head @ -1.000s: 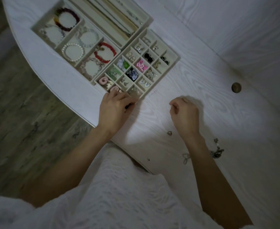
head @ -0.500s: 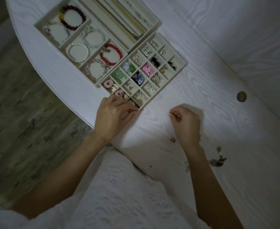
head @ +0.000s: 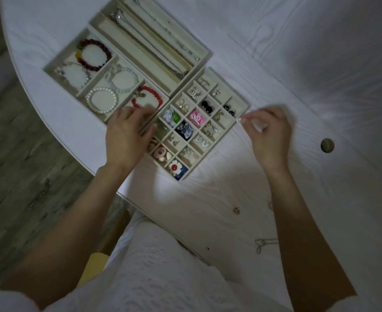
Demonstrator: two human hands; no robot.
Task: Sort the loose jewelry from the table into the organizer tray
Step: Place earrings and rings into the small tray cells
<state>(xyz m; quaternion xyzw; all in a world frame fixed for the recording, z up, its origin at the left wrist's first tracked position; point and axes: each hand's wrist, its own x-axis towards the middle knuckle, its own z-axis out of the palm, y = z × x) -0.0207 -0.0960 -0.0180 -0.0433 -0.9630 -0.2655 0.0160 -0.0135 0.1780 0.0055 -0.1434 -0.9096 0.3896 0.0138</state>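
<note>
Most of the sorting looked done. The beige sectioned organizer tray (head: 204, 55) sat at the far left of the white wood-grain table (head: 298, 52), and nearly all its parts were filled. The long far section held thin silver chains (head: 163, 39). The left section held beaded bracelets, among them a dark red one (head: 96, 54), a white pearl one (head: 102, 100) and a bright red one (head: 148, 99). The grid of small square cells held earrings: a black pair (head: 207, 106), a pink piece (head: 197, 118), and a white flower with a red centre (head: 175, 166) in the nearest cell. A few cells along the right edge of the grid seemed to hold little or nothing.

The left hand (head: 126, 136) lay on the tray where the bracelet section met the grid, fingers spread and fairly straight, apparently steadying it and holding nothing visible. The right hand (head: 268, 134) hovered just right of the grid's right edge, fingers curled, pinching a small pale piece of jewelry (head: 239, 120) at the fingertips; the blur hid what kind it was.

On the near table lay a small gold-coloured piece (head: 236, 210) and, nearer, a thin silver chain (head: 264, 243) partly hidden by the right forearm. Judging by that, what was left was the pinched piece and these few loose ones. A round brown knob (head: 327, 145) sat on the table at the right.
</note>
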